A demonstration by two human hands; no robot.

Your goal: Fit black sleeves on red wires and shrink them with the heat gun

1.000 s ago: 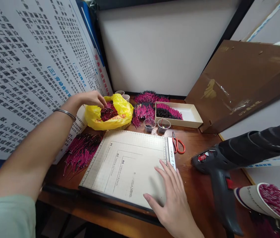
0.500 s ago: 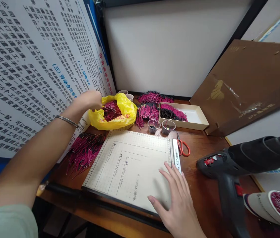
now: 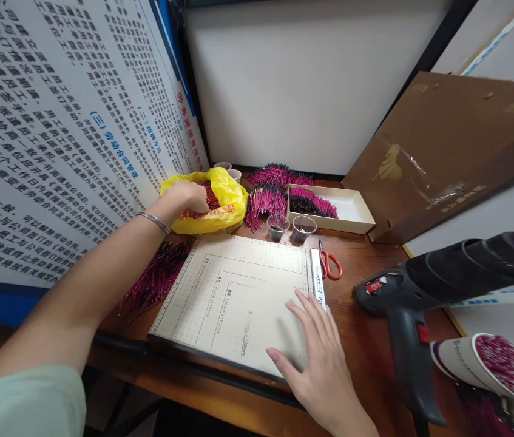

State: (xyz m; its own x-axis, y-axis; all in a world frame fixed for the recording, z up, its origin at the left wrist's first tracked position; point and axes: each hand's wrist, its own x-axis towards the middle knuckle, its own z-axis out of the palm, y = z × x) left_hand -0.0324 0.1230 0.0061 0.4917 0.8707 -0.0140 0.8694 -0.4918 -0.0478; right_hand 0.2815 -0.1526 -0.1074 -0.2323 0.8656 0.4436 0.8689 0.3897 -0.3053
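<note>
My left hand (image 3: 189, 197) reaches into a yellow plastic bag (image 3: 227, 195) that holds many short dark-red wires (image 3: 212, 199). Its fingertips point down among the wires and are hidden, so I cannot see whether they grip any. My right hand (image 3: 323, 358) lies with spread fingers over the lower right of a cream paper trimmer board (image 3: 206, 303) printed with size lines. It holds nothing. Left of the board, partly behind my left forearm, is a pile of magenta and black wires (image 3: 159, 276).
Red-handled scissors (image 3: 331, 265) lie beside the board. Behind it stand clear cups (image 3: 278, 227), wire piles (image 3: 266, 203) and an open box (image 3: 352, 206) with wires. At right are a black heat gun (image 3: 409, 303), a paper cup (image 3: 459, 362) of wires and a brown carton (image 3: 420, 158).
My left hand has moved from the bag's left rim rightward and down into the wires. My right hand stays spread on the board. The view has shifted slightly.
</note>
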